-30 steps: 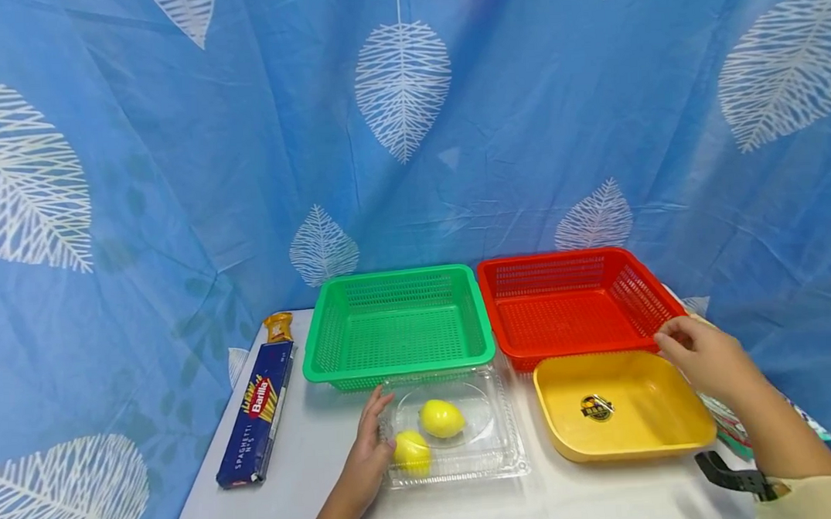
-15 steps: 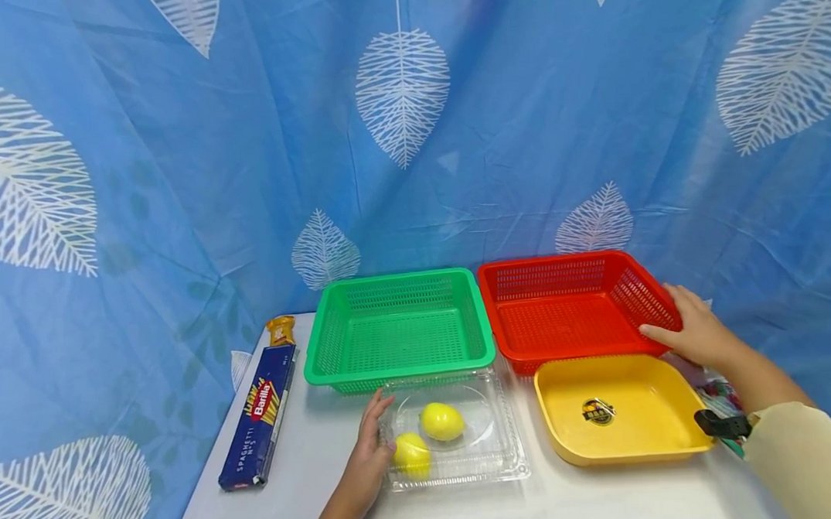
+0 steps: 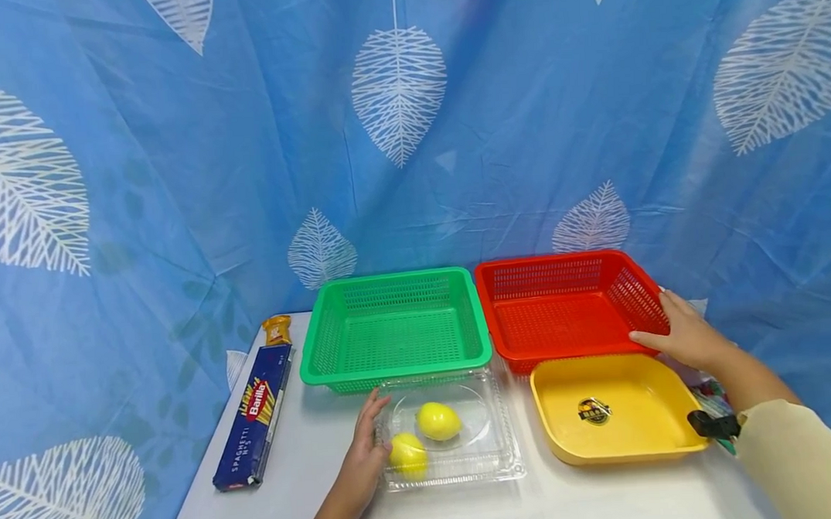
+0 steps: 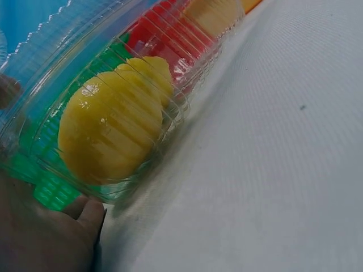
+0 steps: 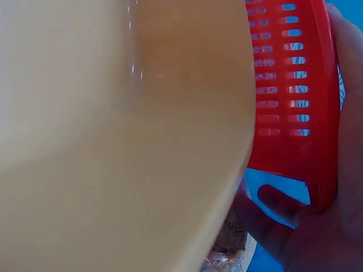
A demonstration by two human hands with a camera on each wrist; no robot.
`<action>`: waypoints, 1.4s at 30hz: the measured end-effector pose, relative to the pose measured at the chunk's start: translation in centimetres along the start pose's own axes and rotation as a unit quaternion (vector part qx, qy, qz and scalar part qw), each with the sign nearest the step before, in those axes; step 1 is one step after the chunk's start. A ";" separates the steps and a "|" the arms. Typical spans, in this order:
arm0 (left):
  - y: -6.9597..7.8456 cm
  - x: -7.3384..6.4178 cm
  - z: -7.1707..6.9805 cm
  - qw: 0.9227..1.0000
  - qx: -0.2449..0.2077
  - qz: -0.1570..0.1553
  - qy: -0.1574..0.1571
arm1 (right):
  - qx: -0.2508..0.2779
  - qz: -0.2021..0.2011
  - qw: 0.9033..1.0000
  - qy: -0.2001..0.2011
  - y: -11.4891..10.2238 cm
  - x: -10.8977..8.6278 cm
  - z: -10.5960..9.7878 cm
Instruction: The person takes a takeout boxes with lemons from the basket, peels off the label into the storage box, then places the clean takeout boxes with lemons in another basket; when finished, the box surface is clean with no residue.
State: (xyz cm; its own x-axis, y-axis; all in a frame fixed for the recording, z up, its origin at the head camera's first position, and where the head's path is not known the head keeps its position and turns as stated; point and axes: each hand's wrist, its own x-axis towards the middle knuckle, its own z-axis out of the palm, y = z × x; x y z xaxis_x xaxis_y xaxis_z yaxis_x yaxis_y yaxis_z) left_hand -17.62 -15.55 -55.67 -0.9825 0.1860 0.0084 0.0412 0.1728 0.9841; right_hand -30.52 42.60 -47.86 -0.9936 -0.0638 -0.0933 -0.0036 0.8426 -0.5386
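The left hand (image 3: 363, 453) lies, fingers apart, against the clear container (image 3: 495, 442), two lemons (image 3: 439, 421) behind its plastic; the right hand (image 3: 691, 340) straddles the red basket (image 3: 550, 321) at its corner, partly hidden; from here I cannot tell whether it clamps.

At the lower centre of the head view, a clamshell box (image 3: 474, 460) is thin, clear, glossy plastic with ribbed walls, its lemons (image 3: 439, 421) smooth and shiny; the green basket (image 3: 399, 336) and red basket (image 3: 553, 318) above are smooth, perforated plastic, and the yellow basin (image 3: 635, 424) at lower right is solid plastic with a soft gloss. At lower left, the spaghetti box (image 3: 253, 417) looks like smooth printed card and the gold wrapper (image 3: 277, 330) shiny film. The tablecloth (image 4: 261, 141) shows a matt, fine-textured weave, the curtain (image 3: 258, 158) behind is creased cloth with a faint sheen, and the sleeve (image 3: 800, 463) is matt cloth.
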 end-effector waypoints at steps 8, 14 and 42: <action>0.3 0.0 0.1 1.000 -0.007 -0.009 -0.014 | 0.010 -0.008 1.000 0.008 0.2 0.1 0.3; 1.0 -0.2 0.5 0.999 0.000 -0.023 -0.024 | 0.016 -0.001 1.000 0.001 -0.2 0.0 0.1; 4.7 -2.3 2.0 0.995 -0.007 -0.092 0.028 | 0.034 -0.008 0.999 0.001 0.2 -0.3 0.2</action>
State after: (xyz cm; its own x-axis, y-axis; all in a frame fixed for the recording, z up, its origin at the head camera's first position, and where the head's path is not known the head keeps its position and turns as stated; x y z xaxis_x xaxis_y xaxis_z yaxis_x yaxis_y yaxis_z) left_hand -14.84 -13.27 -51.45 -0.9817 0.0989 -0.1629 -0.1426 0.1853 0.9723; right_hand -30.23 42.72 -48.10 -0.9936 -0.0761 -0.0832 -0.0118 0.8037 -0.5949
